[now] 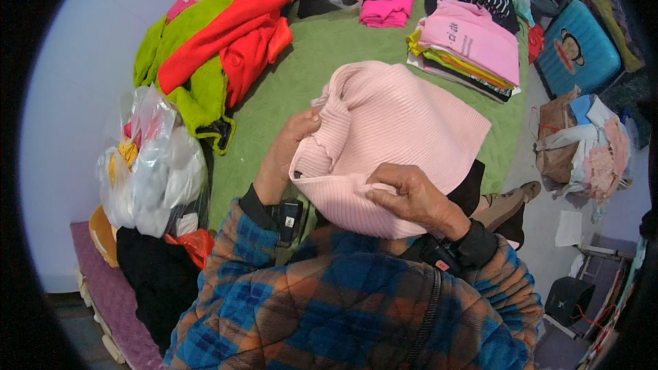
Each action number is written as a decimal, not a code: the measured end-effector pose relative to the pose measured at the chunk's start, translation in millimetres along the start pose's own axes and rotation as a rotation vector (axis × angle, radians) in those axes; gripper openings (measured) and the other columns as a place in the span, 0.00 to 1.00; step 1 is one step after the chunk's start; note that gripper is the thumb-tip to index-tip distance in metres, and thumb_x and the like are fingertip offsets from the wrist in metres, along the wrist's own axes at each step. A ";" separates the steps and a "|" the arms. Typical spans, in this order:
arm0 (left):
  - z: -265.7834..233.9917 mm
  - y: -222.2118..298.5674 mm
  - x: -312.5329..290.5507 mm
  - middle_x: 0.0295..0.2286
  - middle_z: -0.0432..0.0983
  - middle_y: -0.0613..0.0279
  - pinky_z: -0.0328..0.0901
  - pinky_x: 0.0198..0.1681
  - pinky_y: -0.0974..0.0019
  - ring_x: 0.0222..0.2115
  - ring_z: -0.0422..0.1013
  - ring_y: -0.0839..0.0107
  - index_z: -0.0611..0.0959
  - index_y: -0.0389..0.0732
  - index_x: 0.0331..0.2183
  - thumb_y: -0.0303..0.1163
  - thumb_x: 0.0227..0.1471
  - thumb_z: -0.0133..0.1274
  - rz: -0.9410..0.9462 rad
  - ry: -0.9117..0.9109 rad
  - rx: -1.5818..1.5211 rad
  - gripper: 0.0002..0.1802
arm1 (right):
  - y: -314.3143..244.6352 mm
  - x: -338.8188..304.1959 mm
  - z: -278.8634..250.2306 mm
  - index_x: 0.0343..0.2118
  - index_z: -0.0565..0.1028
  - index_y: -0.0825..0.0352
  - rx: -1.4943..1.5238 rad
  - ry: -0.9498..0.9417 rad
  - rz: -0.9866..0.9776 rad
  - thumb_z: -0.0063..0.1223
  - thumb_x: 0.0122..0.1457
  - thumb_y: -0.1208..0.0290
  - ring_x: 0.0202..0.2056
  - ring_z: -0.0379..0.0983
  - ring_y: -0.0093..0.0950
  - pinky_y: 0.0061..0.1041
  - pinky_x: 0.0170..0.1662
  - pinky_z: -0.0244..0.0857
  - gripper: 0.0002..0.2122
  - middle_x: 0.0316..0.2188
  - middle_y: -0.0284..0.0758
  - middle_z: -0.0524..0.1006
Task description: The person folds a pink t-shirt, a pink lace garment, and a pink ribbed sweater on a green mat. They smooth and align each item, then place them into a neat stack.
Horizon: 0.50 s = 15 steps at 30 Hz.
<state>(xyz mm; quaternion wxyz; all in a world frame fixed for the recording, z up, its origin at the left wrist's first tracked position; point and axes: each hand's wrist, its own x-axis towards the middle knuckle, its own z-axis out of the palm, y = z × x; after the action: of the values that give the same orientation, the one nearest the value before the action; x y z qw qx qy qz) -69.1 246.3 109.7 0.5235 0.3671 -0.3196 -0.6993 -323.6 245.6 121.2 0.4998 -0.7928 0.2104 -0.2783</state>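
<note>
A pale pink ribbed knit sweater (404, 123) lies partly folded in front of me, over the green bed cover and my lap. My left hand (284, 154) is closed on its left edge, with the thumb on top near a bunched, rolled part. Lower down, my right hand (411, 195) pinches the near edge of the knit between thumb and fingers. A dark opening shows at the sweater's left corner, close to my left hand. The fingertips of my left hand are partly hidden behind the fabric.
Folded clothes (473, 44) are stacked at the far right. Green and red fleece garments (219, 48) lie at the left, above a clear plastic bag (154, 164) of clothing. A blue suitcase (579, 48) and a stuffed bag (582, 140) stand on the floor at the right.
</note>
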 end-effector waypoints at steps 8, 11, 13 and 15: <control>7.9 2.5 -3.9 0.38 0.75 0.60 0.69 0.41 0.70 0.35 0.73 0.73 0.72 0.33 0.46 0.25 0.52 0.49 -0.038 0.042 -0.103 0.17 | -16.0 1.1 -5.4 0.32 0.71 0.68 0.108 -0.189 0.036 0.51 0.54 0.70 0.23 0.69 0.43 0.33 0.27 0.62 0.07 0.19 0.46 0.69; 14.7 5.3 -6.7 0.37 0.74 0.61 0.68 0.40 0.71 0.34 0.73 0.74 0.72 0.33 0.46 0.26 0.52 0.50 -0.034 0.026 -0.038 0.18 | -21.2 3.3 -5.8 0.31 0.70 0.67 0.105 -0.182 -0.013 0.51 0.55 0.69 0.23 0.69 0.42 0.33 0.27 0.62 0.07 0.19 0.45 0.70; 23.0 8.6 -10.4 0.36 0.74 0.63 0.68 0.39 0.72 0.33 0.72 0.76 0.72 0.32 0.46 0.28 0.51 0.52 -0.017 0.029 0.083 0.20 | -24.8 4.7 -7.4 0.31 0.70 0.67 0.119 -0.183 -0.019 0.51 0.55 0.70 0.24 0.70 0.42 0.33 0.27 0.62 0.07 0.20 0.44 0.70; 33.4 15.0 -16.3 0.35 0.74 0.63 0.68 0.39 0.72 0.33 0.72 0.77 0.72 0.32 0.45 0.29 0.47 0.55 0.012 0.034 0.314 0.22 | -28.0 6.9 -10.0 0.32 0.71 0.68 0.136 -0.185 -0.015 0.51 0.55 0.70 0.25 0.70 0.42 0.33 0.29 0.63 0.06 0.22 0.44 0.71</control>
<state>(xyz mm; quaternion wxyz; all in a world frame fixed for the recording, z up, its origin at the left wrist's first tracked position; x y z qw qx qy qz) -87.0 260.4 142.7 0.4691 0.4545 -0.4181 -0.6313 -323.4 246.1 151.7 0.5678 -0.7808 0.1381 -0.2212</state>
